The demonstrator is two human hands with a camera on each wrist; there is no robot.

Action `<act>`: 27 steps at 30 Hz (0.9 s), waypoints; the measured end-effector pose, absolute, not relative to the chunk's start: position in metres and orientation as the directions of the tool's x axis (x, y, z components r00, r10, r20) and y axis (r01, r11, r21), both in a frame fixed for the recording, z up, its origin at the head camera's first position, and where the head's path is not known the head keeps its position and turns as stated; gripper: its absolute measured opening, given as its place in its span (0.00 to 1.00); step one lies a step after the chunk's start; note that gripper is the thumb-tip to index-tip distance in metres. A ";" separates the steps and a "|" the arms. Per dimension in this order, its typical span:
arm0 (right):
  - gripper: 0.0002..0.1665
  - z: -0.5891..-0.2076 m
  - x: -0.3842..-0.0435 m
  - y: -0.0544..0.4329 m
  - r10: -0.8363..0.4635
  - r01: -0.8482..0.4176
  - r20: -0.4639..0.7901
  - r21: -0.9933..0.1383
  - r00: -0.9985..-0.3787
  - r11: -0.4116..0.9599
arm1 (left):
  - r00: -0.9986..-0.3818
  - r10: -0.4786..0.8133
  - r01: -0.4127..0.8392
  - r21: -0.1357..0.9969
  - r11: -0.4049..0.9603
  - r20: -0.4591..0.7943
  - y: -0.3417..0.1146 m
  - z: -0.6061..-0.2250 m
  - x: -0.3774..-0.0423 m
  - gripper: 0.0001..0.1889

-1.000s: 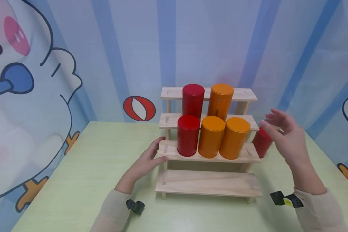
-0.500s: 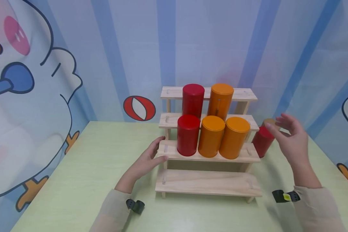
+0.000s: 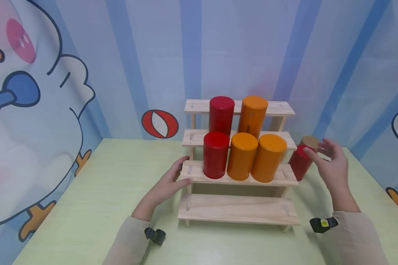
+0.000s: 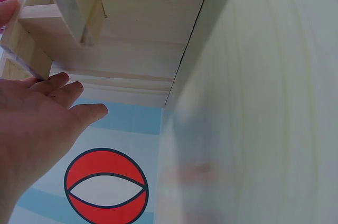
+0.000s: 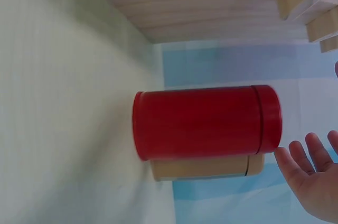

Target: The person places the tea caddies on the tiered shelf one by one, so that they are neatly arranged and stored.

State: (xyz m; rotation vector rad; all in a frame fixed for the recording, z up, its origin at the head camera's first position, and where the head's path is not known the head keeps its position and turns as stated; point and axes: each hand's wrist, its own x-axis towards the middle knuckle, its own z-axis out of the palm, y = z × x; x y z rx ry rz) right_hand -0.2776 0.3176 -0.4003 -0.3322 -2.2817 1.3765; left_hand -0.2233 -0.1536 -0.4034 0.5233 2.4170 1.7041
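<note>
My left hand (image 3: 164, 186) rests at the left end of the wooden stepped rack (image 3: 238, 209). Its thumb lies by the front of the second tier from the bottom, and its fingers reach along the side, fairly straight in the left wrist view. My right hand (image 3: 333, 167) hovers beside the top of a red canister (image 5: 206, 121) on the table right of the rack, thumb and fingers spread around nothing. Behind that canister stands a tan canister (image 3: 310, 141), partly hidden. On the hand's tier are a red canister (image 3: 215, 156) and two orange canisters (image 3: 241, 158).
Another red canister (image 3: 221, 114) and an orange canister (image 3: 253, 116) stand on a higher tier, their bases hidden by the front row. The pale green table (image 3: 119, 191) meets a blue striped backdrop (image 3: 159, 59) behind the rack.
My right hand has moved down beside the red canister on the table, and the tan canister behind it now shows. The left hand and the rack keep their place.
</note>
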 end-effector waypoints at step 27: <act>0.68 -0.466 -0.323 0.348 0.378 0.130 0.102 -0.832 -0.920 0.540 | -0.930 0.356 0.206 0.930 0.303 0.090 -0.153 -0.403 -0.223 0.42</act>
